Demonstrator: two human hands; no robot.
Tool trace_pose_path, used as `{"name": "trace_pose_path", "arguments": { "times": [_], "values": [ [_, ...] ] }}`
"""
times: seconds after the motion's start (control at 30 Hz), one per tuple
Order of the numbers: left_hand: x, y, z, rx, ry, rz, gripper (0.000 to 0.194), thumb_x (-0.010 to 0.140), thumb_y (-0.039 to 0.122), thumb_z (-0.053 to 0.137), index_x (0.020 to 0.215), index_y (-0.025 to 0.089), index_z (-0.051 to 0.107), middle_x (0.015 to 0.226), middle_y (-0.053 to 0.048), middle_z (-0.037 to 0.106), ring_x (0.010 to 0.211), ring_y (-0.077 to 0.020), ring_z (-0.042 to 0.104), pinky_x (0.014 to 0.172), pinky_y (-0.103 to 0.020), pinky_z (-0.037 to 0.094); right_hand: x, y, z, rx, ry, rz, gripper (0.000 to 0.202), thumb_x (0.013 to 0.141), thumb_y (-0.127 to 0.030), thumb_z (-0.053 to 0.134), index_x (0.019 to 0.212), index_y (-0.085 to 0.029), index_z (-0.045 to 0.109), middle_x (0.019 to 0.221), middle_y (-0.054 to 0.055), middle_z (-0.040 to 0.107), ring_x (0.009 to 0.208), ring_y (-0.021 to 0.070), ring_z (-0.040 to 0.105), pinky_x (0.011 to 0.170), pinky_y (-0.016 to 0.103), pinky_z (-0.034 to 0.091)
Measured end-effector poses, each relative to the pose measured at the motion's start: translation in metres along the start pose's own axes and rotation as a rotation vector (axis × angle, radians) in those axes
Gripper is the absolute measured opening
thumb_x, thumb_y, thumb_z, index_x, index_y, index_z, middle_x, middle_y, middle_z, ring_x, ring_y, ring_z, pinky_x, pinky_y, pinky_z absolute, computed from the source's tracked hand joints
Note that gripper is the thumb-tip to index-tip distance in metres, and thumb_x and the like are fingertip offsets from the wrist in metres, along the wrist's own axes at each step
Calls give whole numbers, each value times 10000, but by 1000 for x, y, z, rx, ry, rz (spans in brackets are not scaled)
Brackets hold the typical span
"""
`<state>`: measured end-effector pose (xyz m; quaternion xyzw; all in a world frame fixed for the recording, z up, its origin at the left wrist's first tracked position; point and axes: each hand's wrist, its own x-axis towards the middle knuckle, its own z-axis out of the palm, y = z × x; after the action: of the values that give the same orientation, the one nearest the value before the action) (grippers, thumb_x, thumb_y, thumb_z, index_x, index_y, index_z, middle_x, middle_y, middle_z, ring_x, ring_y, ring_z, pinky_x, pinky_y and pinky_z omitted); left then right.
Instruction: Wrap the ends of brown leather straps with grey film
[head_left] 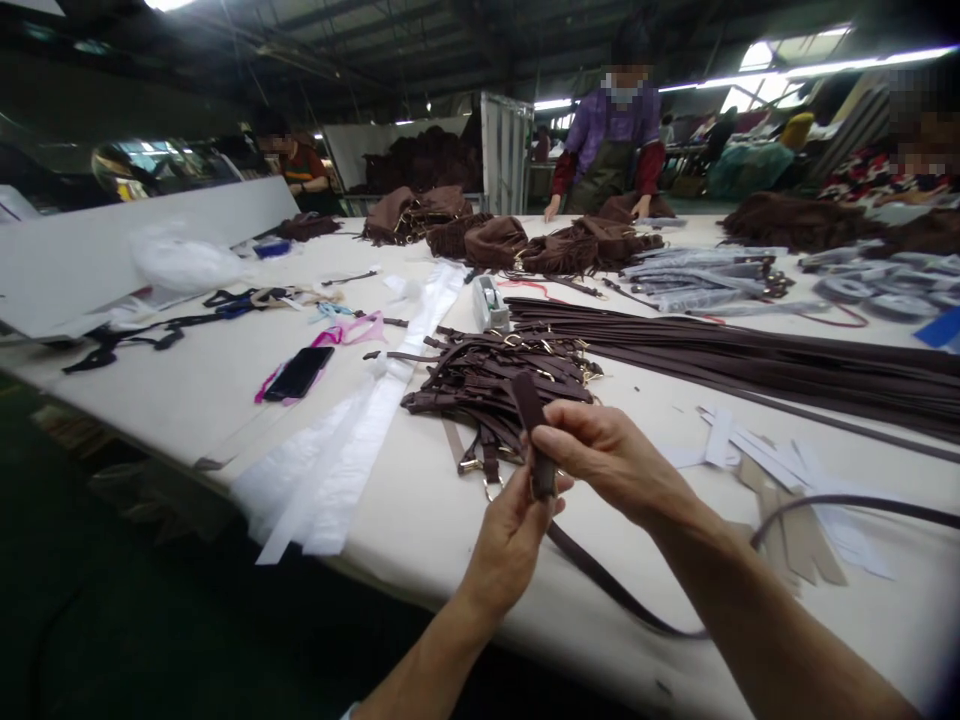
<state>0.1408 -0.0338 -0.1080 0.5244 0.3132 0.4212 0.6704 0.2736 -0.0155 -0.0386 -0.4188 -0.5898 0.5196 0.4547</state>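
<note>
A dark brown strap (531,405) stands upright between my two hands, over the table's near edge. My left hand (514,530) is closed round its lower part. Just above, my right hand (592,445) pinches its side between thumb and fingers. From my hands a long strap (600,585) hangs in a curve and passes behind my right forearm to the right. Right behind my hands lies a pile of brown straps with gold-coloured buckles (480,372).
Long brown strips (750,355) lie on the right, with paper and card pieces (795,490) nearer. A tape dispenser (491,303), a black phone (300,374) and white plastic sheeting (330,470) are left of centre. Brown bags (495,243) lie farther back, before a person (611,140).
</note>
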Motion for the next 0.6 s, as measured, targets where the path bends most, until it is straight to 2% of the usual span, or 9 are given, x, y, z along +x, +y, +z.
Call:
{"name": "trace_pose_path", "arguments": {
  "times": [0.13, 0.27, 0.37, 0.5, 0.6],
  "values": [
    [3, -3, -1, -33, 143, 41, 289, 893, 282, 494, 1166, 187, 515, 1202, -74, 587, 1122, -212, 534, 966, -347, 430, -39, 15, 3, 154, 103, 147, 322, 823, -458, 569, 760, -143, 594, 616, -38, 433, 458, 40, 294, 401, 175, 219],
    [6, -12, 1, 2, 244, 19, 320, 878, 317, 514, 1162, 168, 519, 1151, -85, 622, 1077, -206, 567, 964, -344, 426, -59, 39, 14, 294, 170, 332, 394, 788, -494, 598, 642, -137, 519, 569, -58, 347, 418, 24, 209, 373, 181, 121],
    [3, -14, 1, 61, 232, 4, 353, 884, 340, 498, 1196, 176, 504, 1176, -84, 614, 1054, -201, 581, 960, -345, 429, -61, 50, 20, 337, 177, 423, 385, 803, -502, 577, 667, -152, 496, 475, -97, 226, 400, 30, 149, 374, 178, 95],
    [-2, -9, 0, 133, 174, 57, 331, 903, 310, 464, 1209, 188, 494, 1215, -68, 597, 1113, -196, 551, 973, -318, 415, -56, 49, 19, 277, 191, 418, 398, 804, -530, 558, 685, -159, 477, 468, -95, 275, 385, 28, 162, 364, 175, 110],
    [-6, -8, 1, 256, 154, 104, 326, 914, 276, 434, 1226, 197, 481, 1180, -63, 614, 1072, -191, 571, 923, -297, 442, -47, 44, 15, 111, 185, 348, 391, 818, -526, 535, 682, -162, 489, 510, -72, 336, 384, 35, 217, 355, 180, 160]
  ]
}}
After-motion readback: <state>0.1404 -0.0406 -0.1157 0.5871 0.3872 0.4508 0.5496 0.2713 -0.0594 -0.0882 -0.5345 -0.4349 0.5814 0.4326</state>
